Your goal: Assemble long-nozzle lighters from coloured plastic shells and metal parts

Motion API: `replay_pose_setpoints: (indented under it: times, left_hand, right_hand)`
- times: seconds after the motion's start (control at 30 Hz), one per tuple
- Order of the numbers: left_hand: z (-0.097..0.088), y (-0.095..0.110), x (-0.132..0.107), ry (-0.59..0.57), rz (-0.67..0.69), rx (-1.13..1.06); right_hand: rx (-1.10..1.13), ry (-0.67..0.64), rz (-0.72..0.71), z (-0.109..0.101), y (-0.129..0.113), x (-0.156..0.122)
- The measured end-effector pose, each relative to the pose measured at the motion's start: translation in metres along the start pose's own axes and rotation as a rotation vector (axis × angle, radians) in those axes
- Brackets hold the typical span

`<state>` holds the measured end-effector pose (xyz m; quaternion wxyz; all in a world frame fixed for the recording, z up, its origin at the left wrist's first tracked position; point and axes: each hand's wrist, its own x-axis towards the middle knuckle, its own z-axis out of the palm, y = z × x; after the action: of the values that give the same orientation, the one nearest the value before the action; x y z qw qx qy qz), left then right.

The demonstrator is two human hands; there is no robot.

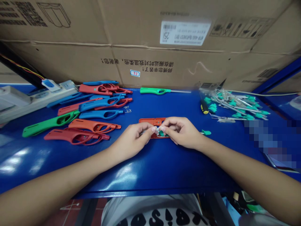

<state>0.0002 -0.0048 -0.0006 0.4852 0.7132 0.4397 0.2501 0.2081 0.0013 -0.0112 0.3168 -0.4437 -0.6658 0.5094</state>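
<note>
My left hand point(137, 138) and my right hand point(183, 131) meet at the middle of the table. Thumb and fingers of both are pinched around a small whitish, partly see-through piece point(157, 129); the fingertips hide most of it. Beneath them lie orange-red lighter casing halves point(148, 120), largely covered by the hands. A green part point(161, 134) shows in the nearer half. To the right of my right hand, a green tip point(206, 132) sticks out on a metal rod.
Red, blue, orange and green lighter casings point(76, 136) lie at left, near small screws point(127, 110) and a power strip point(42, 97). An assembled green lighter point(155, 90) lies by the cardboard box point(141, 34). Metal rods with green parts point(235, 103) and a screwdriver point(204, 108) are at right.
</note>
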Motion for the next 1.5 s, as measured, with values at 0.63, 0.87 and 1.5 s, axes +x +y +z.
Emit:
replay_pose_setpoints:
  times: [0.63, 0.87, 1.5]
  left_hand:
    - [0.000, -0.001, 0.002, 0.029, 0.021, 0.023]
    - [-0.002, -0.003, 0.002, 0.014, 0.035, 0.074]
    - [-0.029, 0.003, -0.003, -0.009, 0.399, 0.528]
  right_hand:
    - [-0.017, 0.010, -0.032, -0.001, 0.004, 0.004]
    - [-0.009, -0.024, -0.047, -0.003, 0.002, 0.003]
    - [-0.005, -0.001, -0.045, -0.012, 0.001, 0.005]
